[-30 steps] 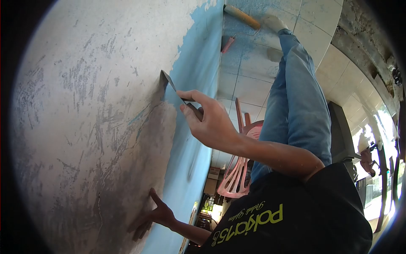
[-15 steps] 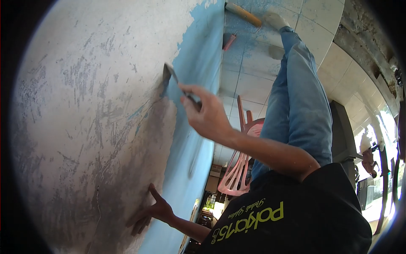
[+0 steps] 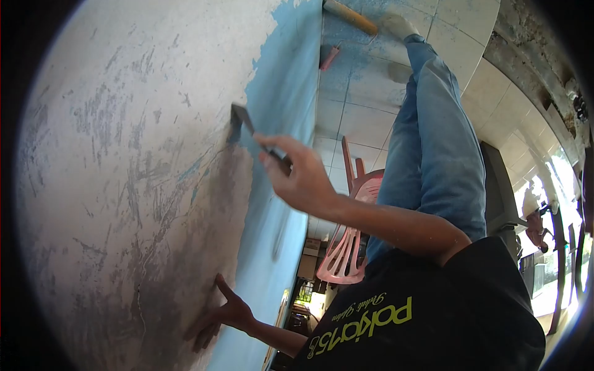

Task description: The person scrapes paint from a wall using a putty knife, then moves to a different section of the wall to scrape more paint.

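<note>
My right hand (image 3: pixel 300 176) is closed around the dark handle of a scraper (image 3: pixel 242 117). The flat blade meets the wall at the ragged border between pale bare surface and blue paint (image 3: pixel 284 80). Lower in view, my left hand (image 3: pixel 219 315) lies against the greyish part of the wall (image 3: pixel 167 266), fingers spread and thumb pointing up. Nothing shows in that hand. Scuffs, dark streaks and a thin crack mark the pale surface around both hands.
A pink plastic chair (image 3: pixel 343 256) stands close to my legs (image 3: pixel 427 123). On the tiled floor (image 3: pixel 365 117), dusted with blue flakes, lie a yellowish cylinder (image 3: pixel 351 17) and a small pink-handled item (image 3: pixel 331 57). Another person (image 3: pixel 537 232) appears at the far right.
The scraper and my right hand have moved slightly down along the wall, toward my left hand. My left hand stays in place on the wall. The view has shifted slightly.
</note>
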`<action>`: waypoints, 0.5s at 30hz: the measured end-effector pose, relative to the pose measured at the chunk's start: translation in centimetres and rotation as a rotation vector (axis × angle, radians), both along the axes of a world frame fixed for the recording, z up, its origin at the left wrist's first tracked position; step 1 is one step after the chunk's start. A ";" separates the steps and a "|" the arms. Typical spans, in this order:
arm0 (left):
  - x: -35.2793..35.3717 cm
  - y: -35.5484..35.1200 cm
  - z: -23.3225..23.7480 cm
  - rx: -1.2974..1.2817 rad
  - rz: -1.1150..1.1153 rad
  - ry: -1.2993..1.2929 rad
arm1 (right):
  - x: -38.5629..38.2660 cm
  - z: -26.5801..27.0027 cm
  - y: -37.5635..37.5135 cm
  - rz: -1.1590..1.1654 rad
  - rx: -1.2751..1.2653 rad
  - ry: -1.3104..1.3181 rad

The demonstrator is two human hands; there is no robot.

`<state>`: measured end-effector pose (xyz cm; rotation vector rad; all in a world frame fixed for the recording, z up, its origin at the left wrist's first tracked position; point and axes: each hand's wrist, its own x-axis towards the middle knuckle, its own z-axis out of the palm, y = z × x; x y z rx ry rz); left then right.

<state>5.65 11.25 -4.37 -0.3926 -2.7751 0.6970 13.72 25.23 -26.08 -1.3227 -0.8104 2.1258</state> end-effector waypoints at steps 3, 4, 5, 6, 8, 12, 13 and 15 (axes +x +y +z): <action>0.1 -0.1 -0.2 -0.128 0.003 0.101 | -0.5 -2.1 3.0 0.064 -0.134 -0.103; 0.0 0.1 -0.2 -0.117 0.000 0.105 | -0.6 -1.5 2.1 0.038 -0.079 -0.090; 0.1 0.3 -0.2 -0.031 -0.009 0.058 | -0.2 -0.3 1.2 0.063 -0.010 -0.108; 0.2 0.3 -0.2 0.046 -0.015 0.008 | -0.3 0.4 0.3 0.002 0.044 -0.064; 0.5 0.4 -0.5 0.038 -0.044 0.010 | -0.3 0.9 -0.5 -0.054 0.071 -0.024; 0.4 0.7 -0.5 -0.142 -0.038 0.108 | 0.1 -1.1 2.1 0.070 -0.071 -0.056; 0.4 0.4 -0.2 -0.133 -0.036 0.114 | 0.0 -1.4 3.0 0.131 -0.175 -0.092; 0.0 -0.2 0.0 0.014 -0.028 -0.006 | -0.1 0.4 0.8 0.066 -0.056 -0.071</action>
